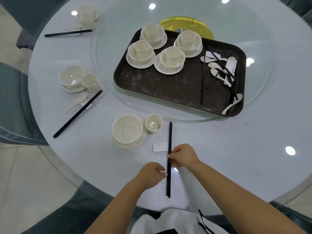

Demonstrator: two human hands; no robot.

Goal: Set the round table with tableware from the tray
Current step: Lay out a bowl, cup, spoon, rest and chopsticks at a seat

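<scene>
Two finished place settings sit along the left edge of the counter (pixel 219 149), one (pixel 87 16) at upper left, one (pixel 76 81) at middle left, each with bowl, cup, spoon and chopsticks. I can read no labels or writing anywhere. Lower centre, a bowl on a saucer (pixel 128 131) and a cup (pixel 154 123) stand beside a white rest (pixel 160 147). My left hand (pixel 152 174) pinches the black chopsticks (pixel 169 159) low down; my right hand (pixel 183 155) pinches them just below the rest. Upper right, the dark tray (pixel 152 85) holds four stacked sets (pixel 162 49), spoons and chopsticks (pixel 222 71); bare counter lies open at right.
</scene>
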